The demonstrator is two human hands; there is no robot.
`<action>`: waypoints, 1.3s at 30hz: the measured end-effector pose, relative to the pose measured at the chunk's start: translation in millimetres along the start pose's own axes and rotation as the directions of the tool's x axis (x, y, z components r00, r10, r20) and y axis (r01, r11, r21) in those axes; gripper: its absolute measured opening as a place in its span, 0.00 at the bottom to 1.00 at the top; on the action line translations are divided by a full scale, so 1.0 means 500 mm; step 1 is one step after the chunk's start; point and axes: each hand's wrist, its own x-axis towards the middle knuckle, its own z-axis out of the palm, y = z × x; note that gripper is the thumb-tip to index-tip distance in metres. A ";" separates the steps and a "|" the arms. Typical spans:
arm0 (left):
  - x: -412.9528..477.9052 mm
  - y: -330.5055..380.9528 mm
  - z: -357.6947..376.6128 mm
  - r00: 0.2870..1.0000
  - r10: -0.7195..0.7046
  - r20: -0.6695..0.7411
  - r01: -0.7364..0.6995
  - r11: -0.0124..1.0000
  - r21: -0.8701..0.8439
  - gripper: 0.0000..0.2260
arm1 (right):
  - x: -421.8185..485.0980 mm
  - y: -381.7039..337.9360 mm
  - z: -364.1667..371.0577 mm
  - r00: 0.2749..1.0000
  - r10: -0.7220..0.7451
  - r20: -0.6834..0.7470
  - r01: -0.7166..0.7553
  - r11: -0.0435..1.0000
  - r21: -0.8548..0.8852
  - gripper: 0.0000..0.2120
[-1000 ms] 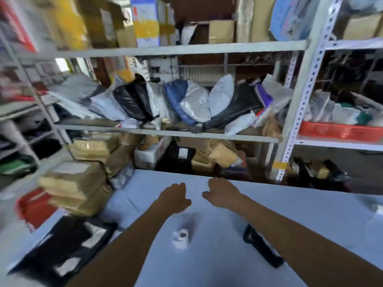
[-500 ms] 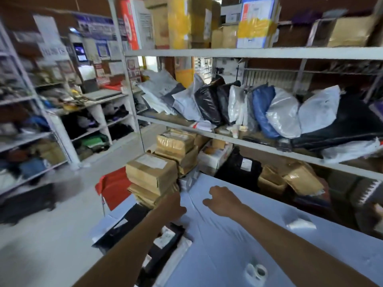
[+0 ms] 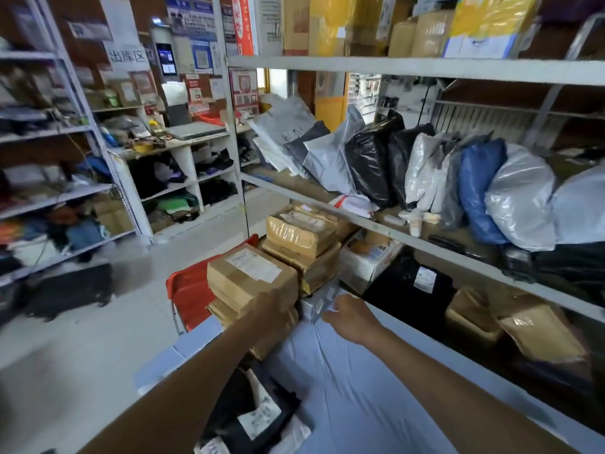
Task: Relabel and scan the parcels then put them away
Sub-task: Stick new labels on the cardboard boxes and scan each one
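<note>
Left hand (image 3: 273, 311) against cardboard parcels (image 3: 252, 273); right hand (image 3: 352, 319) touching grey parcel (image 3: 322, 298)

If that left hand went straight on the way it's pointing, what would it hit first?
Most likely the labelled cardboard box right ahead: the left hand points at its near face and looks almost against it, though blur hides whether they already touch.

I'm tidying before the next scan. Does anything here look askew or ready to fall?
Yes. The stack of brown taped cardboard boxes at the far-left corner of the pale table is unevenly piled, with the boxes offset. Black plastic mailers with white labels lie loosely heaped beside it.
</note>
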 end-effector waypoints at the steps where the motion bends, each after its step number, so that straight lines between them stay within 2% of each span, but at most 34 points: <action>1: 0.012 -0.008 -0.002 1.000 -0.025 -0.014 0.025 0.998 -0.049 0.18 | 0.017 -0.005 0.011 1.000 0.005 0.019 -0.006 1.000 0.024 0.20; 4: 0.064 -0.044 -0.028 0.993 -0.114 -0.029 0.105 0.972 -0.208 0.16 | 0.063 -0.027 0.045 0.997 0.035 0.067 -0.042 0.994 0.099 0.19; 7: 0.100 -0.088 -0.037 0.993 -0.118 -0.021 0.111 0.972 -0.205 0.15 | 0.099 -0.059 0.075 0.994 0.053 0.096 -0.064 0.991 0.119 0.19; 9: 0.130 -0.116 -0.044 0.989 -0.143 -0.030 0.129 0.954 -0.270 0.12 | 0.128 -0.082 0.094 0.994 0.065 0.090 -0.078 0.986 0.145 0.19; 13: 0.194 -0.172 -0.059 0.968 -0.219 -0.120 0.163 0.918 -0.361 0.05 | 0.184 -0.127 0.131 0.989 0.089 0.118 -0.111 0.974 0.197 0.20; 14: 0.212 -0.188 -0.062 0.960 -0.229 -0.162 0.158 0.918 -0.363 0.07 | 0.200 -0.134 0.143 0.987 0.099 0.128 -0.128 0.960 0.250 0.17; 16: 0.249 -0.219 -0.061 0.940 -0.271 -0.208 0.194 0.924 -0.331 0.18 | 0.225 -0.145 0.168 0.982 0.134 0.130 -0.171 0.926 0.336 0.16; 18: 0.279 -0.245 -0.056 0.930 -0.334 -0.150 0.289 0.921 -0.262 0.27 | 0.240 -0.155 0.188 0.973 0.191 0.127 -0.227 0.885 0.408 0.25; 20: 0.300 -0.263 -0.053 0.927 -0.370 -0.059 0.347 0.907 -0.237 0.30 | 0.247 -0.165 0.204 0.963 0.225 0.150 -0.269 0.850 0.452 0.28; 23: 0.308 -0.287 -0.048 0.955 -0.296 0.004 0.286 0.919 -0.270 0.30 | 0.258 -0.167 0.228 0.962 0.251 0.110 -0.271 0.817 0.509 0.20; 26: 0.311 -0.311 -0.041 0.946 -0.324 -0.018 0.294 0.881 -0.370 0.32 | 0.273 -0.153 0.257 0.957 0.280 0.077 -0.275 0.789 0.550 0.25; 27: 0.310 -0.314 -0.039 0.941 -0.337 -0.034 0.298 0.872 -0.389 0.33 | 0.276 -0.153 0.261 0.955 0.285 0.085 -0.282 0.776 0.565 0.23; 30: 0.303 -0.307 -0.039 0.932 -0.353 -0.085 0.288 0.861 -0.418 0.32 | 0.259 -0.172 0.240 0.943 0.314 0.115 -0.314 0.715 0.624 0.10; 34: 0.284 -0.284 -0.046 0.927 -0.349 -0.135 0.254 0.851 -0.460 0.31 | 0.236 -0.167 0.217 0.926 0.347 0.145 -0.343 0.620 0.706 0.09; 39: 0.222 -0.226 -0.042 0.946 -0.271 -0.178 0.167 0.879 -0.447 0.33 | 0.159 -0.126 0.220 0.895 0.413 0.168 -0.385 0.527 0.757 0.11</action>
